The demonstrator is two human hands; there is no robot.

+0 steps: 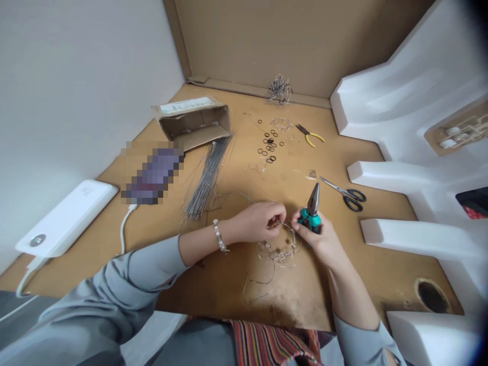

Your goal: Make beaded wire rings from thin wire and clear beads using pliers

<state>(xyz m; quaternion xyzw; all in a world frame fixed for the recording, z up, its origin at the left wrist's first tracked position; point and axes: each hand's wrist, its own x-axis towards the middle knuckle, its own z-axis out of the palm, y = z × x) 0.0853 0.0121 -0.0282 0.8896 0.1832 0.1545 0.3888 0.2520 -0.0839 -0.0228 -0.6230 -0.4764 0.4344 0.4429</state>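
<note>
My left hand (pixel 263 221), with a beaded bracelet at its wrist, pinches the upper edge of a ring of thin silvery wire (pixel 280 260). Loose wire ends stick out all round this wire ring. My right hand (pixel 318 234) is wrapped about green-handled pliers (pixel 312 208), whose jaws point up and away from me. The thumb and forefinger of that hand also meet the ring's upper right edge. What exactly lies between the left fingertips is hidden. A few cut wire pieces (pixel 259 297) lie below the ring, near the table's front edge.
A bundle of grey wires (pixel 208 183) lies left, before an open cardboard box (pixel 194 127). Farther back are black rings (pixel 270 145), yellow-handled pliers (pixel 310 135) and a wire tangle (pixel 280 91). Scissors (pixel 348 195) lie right, near white foam (pixel 404 236). A power bank (pixel 68 216) sits far left.
</note>
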